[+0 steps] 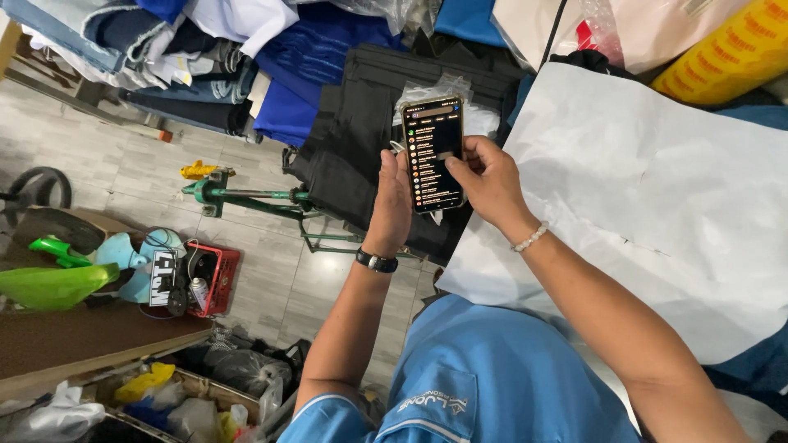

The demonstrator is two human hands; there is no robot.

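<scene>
Head view: the left hand (391, 201) is closed around the left edge of a smartphone (432, 153), fingers wrapped behind it. The right hand (486, 182) grips the right edge, thumb resting on the lit screen. The smartphone is held upright above folded black fabric (353, 156), beside a large white paper sheet (640, 197) on the table.
</scene>
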